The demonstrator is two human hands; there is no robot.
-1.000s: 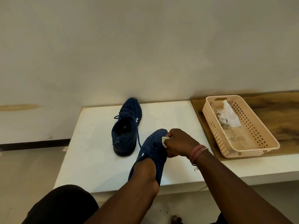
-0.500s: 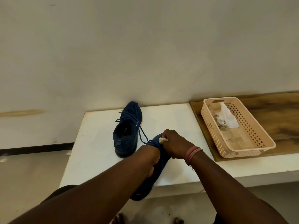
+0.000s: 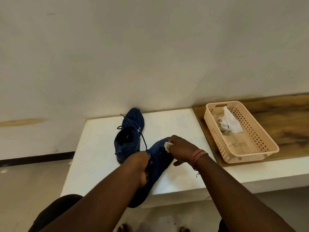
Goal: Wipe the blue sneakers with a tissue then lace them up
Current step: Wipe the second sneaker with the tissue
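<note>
Here my left hand point(image 3: 141, 166) grips the near blue sneaker point(image 3: 156, 166) over the white bench point(image 3: 100, 148) edge. My right hand point(image 3: 179, 150) pinches a balled tissue point(image 3: 167, 145) against its toe; the other sneaker point(image 3: 129, 136) stands just behind.

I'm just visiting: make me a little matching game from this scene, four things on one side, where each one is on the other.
Things:
1. wadded tissue
2. held sneaker
3. second sneaker
4. used tissues

Places:
A. in the peach basket
B. standing alone on the white table
C. pinched in the right hand
D. gripped by the left hand, heel past the table edge

Pairs: 1-C, 2-D, 3-B, 4-A
</note>
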